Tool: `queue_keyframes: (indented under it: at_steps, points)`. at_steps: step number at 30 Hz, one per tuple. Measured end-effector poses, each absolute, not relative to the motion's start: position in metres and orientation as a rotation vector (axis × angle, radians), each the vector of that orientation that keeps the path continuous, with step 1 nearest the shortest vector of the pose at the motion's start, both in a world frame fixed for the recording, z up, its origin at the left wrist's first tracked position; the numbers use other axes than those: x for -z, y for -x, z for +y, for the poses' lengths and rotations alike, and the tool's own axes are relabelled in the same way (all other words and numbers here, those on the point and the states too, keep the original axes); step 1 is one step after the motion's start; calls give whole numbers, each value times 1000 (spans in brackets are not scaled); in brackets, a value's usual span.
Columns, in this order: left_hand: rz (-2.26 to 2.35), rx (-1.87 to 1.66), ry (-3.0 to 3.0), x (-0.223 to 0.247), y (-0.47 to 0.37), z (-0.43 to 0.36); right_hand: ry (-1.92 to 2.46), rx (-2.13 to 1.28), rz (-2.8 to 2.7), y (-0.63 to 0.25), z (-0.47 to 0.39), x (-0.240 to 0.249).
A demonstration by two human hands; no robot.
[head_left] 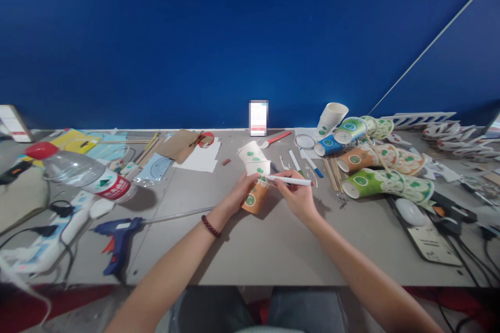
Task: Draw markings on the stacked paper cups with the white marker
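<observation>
My left hand (242, 191) is closed around joined paper cups in the middle of the table. An orange paper cup (254, 200) forms the lower end, with white leaf-patterned cups (253, 153) above it, tilted to the left at the top. Pinched in my right hand (294, 195) is a white marker (292, 180), its left end close to the cups; whether the tip touches them cannot be made out. A string or thin stick seems to cross the cups near that tip, too small to name.
To the left are a blue glue gun (124, 234), a water bottle (84, 174) and a power strip (54, 237). Taped cup assemblies (386, 184) and a white cup stack (332, 117) stand at the right. Loose markers (311, 162) and a red-handled knife (278, 138) lie behind my hands.
</observation>
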State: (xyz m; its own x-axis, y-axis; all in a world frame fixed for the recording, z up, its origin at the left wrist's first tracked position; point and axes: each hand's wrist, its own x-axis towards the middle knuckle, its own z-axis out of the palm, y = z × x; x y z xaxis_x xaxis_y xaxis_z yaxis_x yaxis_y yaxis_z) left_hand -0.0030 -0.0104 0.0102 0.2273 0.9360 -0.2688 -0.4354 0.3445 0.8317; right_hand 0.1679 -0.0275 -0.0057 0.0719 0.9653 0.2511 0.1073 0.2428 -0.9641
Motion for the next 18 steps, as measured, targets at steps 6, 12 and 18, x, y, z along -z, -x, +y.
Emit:
queue_keyframes:
  at_steps: [6,12,18]
  points:
    - [851,-1062,-709,-9,3,-10,1119,-931,-1290,-167,-28,6]
    - [847,-1059,-716,-7,3,-9,1108,-949,-1278,-168,-28,4]
    - [833,-1064,-731,-5,4,-8,1091,-966,-1253,-167,-28,3]
